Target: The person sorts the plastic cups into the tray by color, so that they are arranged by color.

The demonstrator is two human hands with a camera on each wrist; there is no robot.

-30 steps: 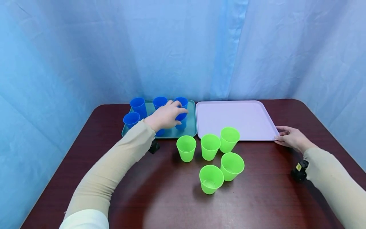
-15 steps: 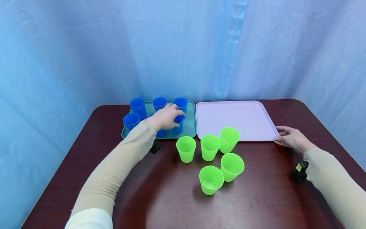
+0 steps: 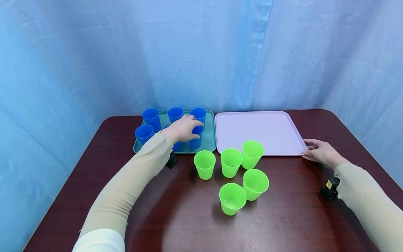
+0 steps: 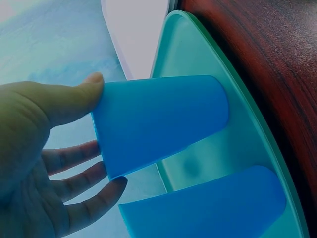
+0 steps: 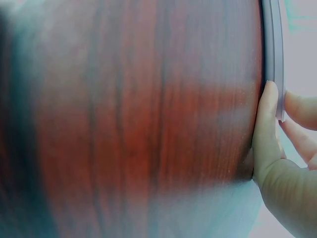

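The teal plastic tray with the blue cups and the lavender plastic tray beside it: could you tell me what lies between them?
Nothing: in the head view the teal plastic tray and the lavender plastic tray lie side by side with only a thin seam between them.

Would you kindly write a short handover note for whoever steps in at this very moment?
Left hand grips a blue plastic cup standing on the teal tray, beside the other blue cups.
Right hand pinches the near right corner of the empty lilac tray.
Five green plastic cups stand on the dark wooden table, before the trays.
Done: blue cups are on the teal tray.
Left: the green cups, probably for the lilac tray.
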